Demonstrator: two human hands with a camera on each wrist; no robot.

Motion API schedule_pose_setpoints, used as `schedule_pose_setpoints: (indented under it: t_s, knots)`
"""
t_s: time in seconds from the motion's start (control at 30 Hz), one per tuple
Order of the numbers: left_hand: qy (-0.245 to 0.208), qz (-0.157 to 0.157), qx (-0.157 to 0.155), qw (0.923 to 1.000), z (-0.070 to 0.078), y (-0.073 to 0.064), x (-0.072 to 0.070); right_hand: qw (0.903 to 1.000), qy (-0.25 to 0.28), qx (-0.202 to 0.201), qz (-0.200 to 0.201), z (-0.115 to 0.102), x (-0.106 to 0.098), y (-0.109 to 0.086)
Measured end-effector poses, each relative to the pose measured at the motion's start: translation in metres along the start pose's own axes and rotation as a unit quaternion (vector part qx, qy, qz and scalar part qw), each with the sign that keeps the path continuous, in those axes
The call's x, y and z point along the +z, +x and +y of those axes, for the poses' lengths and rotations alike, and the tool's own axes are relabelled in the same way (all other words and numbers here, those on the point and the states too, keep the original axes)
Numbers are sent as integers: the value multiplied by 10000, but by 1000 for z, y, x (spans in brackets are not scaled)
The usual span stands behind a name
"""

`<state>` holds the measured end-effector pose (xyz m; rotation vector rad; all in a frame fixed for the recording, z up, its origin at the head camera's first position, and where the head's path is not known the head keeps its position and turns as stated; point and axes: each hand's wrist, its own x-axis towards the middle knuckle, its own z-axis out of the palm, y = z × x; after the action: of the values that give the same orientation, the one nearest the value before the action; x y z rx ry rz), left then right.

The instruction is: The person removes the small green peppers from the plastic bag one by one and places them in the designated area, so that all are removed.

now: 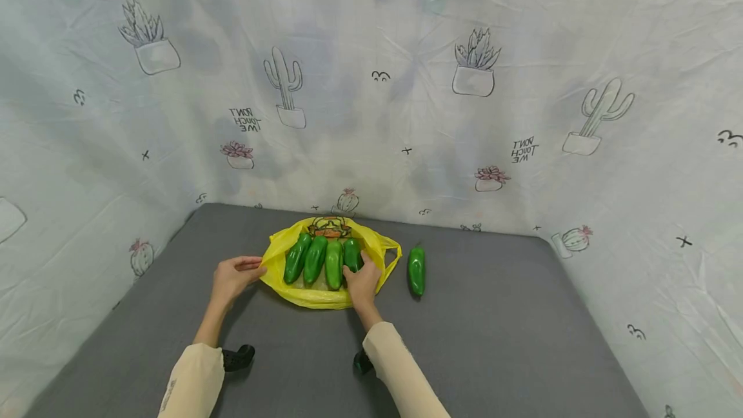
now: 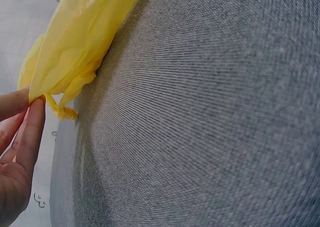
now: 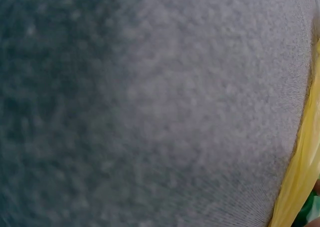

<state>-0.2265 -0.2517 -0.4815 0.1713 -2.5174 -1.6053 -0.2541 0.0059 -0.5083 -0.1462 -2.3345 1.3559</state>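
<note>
Grips a green pepper (image 1: 351,252) inside the yellow bag (image 1: 325,301) with the curled right hand (image 1: 363,279). Pinches the bag's left edge with the left hand (image 1: 231,280). Has three more peppers (image 1: 315,261) in the bag, another pepper (image 1: 416,271) near its right side on the grey table (image 1: 499,328), and plant-print cloth (image 1: 360,128) behind.

Right of the right hand (image 1: 362,280), bag (image 1: 322,300) and loose pepper (image 1: 416,271) stand in the way; farther right, table (image 1: 505,321) lies open.
</note>
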Motion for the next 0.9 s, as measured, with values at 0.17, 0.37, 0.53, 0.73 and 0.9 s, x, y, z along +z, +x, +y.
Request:
schedule_pose_setpoints:
  t_s: [0.17, 0.37, 0.53, 0.73, 0.9]
  knots:
    - [88, -2, -77, 9999, -3, -2, 2, 9995, 65, 255, 176, -1, -1, -2]
    - [241, 169, -40, 9996, -1, -1, 1, 9991, 197, 182, 316, -9, -4, -1]
    - [192, 214, -28, 9996, 2, -1, 2, 9968, 681, 173, 374, -10, -4, -3]
    - [186, 268, -81, 9994, 1, -3, 3, 9896, 1345, 305, 400, -11, -6, -9]
    - [184, 301, -79, 9993, 0, -3, 3, 9870, 1457, 492, 470, -13, -13, -10]
